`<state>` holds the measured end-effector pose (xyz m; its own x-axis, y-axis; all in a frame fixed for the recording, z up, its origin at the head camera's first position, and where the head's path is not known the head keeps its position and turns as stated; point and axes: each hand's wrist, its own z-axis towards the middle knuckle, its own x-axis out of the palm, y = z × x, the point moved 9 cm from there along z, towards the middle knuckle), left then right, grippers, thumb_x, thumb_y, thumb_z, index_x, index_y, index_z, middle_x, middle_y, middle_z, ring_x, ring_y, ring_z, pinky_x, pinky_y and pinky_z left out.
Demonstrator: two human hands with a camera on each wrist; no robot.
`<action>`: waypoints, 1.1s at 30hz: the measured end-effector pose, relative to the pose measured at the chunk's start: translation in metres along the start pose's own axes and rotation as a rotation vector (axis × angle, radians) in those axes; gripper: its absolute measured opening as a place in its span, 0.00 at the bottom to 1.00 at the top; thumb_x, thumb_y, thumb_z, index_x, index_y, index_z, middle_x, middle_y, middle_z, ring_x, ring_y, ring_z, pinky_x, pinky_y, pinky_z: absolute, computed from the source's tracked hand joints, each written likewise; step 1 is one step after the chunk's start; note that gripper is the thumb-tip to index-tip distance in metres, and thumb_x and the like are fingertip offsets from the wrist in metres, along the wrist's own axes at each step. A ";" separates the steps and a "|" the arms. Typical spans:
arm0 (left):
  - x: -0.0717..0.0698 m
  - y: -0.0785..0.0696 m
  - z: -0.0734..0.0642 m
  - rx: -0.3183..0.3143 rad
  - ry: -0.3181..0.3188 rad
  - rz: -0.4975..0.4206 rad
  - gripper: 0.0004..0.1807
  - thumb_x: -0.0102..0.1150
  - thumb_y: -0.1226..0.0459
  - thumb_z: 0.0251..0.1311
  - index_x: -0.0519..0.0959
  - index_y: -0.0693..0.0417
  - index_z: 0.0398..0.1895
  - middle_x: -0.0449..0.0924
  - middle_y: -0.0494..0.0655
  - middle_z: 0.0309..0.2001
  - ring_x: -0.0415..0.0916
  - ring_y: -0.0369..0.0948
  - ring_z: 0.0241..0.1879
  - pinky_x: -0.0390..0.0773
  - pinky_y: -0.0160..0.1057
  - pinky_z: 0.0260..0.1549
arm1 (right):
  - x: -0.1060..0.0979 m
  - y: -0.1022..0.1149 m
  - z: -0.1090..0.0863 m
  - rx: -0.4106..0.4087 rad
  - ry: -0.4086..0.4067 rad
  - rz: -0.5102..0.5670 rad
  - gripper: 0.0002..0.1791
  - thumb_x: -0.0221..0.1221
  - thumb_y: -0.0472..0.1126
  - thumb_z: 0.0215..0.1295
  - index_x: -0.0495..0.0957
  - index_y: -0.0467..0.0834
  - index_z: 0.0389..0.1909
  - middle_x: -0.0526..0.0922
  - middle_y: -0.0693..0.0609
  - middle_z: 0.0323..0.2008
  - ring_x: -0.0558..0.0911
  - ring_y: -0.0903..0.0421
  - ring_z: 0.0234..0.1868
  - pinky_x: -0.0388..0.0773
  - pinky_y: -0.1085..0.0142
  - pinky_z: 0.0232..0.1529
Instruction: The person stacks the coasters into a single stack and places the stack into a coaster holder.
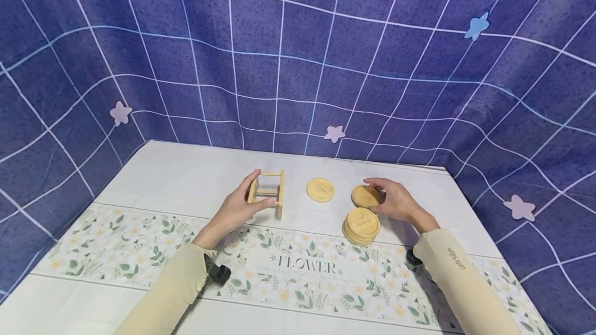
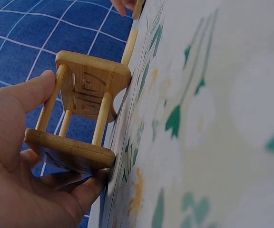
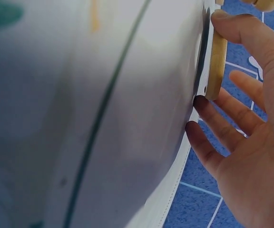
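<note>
On the left, my left hand (image 1: 237,204) grips a small wooden coaster holder (image 1: 281,195), its two end boards joined by thin rods. In the left wrist view the thumb lies along one rod (image 2: 51,99) and the other fingers go round the near end board (image 2: 70,151). My right hand (image 1: 396,200) holds a round wooden coaster (image 1: 365,197) by its edges, thumb on the near side and fingers on the far side. The right wrist view shows that coaster (image 3: 217,61) edge-on, low over the table. Just in front of it stands a stack of coasters (image 1: 362,225).
A single engraved coaster (image 1: 320,190) lies flat between the holder and the right hand. The white table (image 1: 177,180) carries a floral band with the word FLOWER (image 1: 306,264). Behind it hangs a blue gridded curtain (image 1: 298,76) with star shapes.
</note>
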<state>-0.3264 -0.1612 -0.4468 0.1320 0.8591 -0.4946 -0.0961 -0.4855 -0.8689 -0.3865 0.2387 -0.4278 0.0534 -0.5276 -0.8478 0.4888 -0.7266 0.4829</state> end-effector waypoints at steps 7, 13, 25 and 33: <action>0.001 0.001 0.000 -0.003 0.005 -0.016 0.56 0.70 0.41 0.74 0.46 0.35 0.94 0.66 0.66 0.82 0.69 0.63 0.79 0.71 0.65 0.74 | -0.001 0.000 -0.002 -0.011 -0.009 0.039 0.43 0.82 0.31 0.52 0.79 0.32 0.72 0.88 0.39 0.53 0.85 0.41 0.55 0.87 0.45 0.58; 0.001 0.001 0.001 -0.003 0.004 -0.029 0.57 0.71 0.41 0.73 0.46 0.36 0.94 0.67 0.66 0.82 0.71 0.62 0.78 0.74 0.63 0.73 | -0.005 -0.001 -0.004 -0.020 -0.032 0.087 0.43 0.81 0.29 0.52 0.79 0.31 0.72 0.88 0.38 0.54 0.85 0.39 0.55 0.89 0.46 0.57; 0.000 0.001 0.000 0.009 0.006 -0.026 0.56 0.71 0.41 0.74 0.46 0.36 0.94 0.65 0.66 0.83 0.67 0.63 0.80 0.71 0.65 0.75 | -0.014 -0.002 -0.011 -0.038 -0.053 0.134 0.43 0.81 0.28 0.52 0.78 0.30 0.72 0.87 0.36 0.58 0.86 0.38 0.56 0.89 0.46 0.55; 0.000 0.001 0.000 0.006 0.004 -0.023 0.56 0.71 0.41 0.73 0.47 0.35 0.94 0.65 0.66 0.83 0.67 0.63 0.80 0.71 0.65 0.75 | -0.022 0.005 -0.017 -0.056 -0.070 0.131 0.43 0.81 0.30 0.52 0.79 0.32 0.72 0.86 0.36 0.62 0.86 0.38 0.56 0.88 0.43 0.56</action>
<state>-0.3267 -0.1615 -0.4479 0.1386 0.8695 -0.4741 -0.0988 -0.4642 -0.8802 -0.3708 0.2543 -0.4104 0.0603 -0.6471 -0.7600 0.5291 -0.6249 0.5741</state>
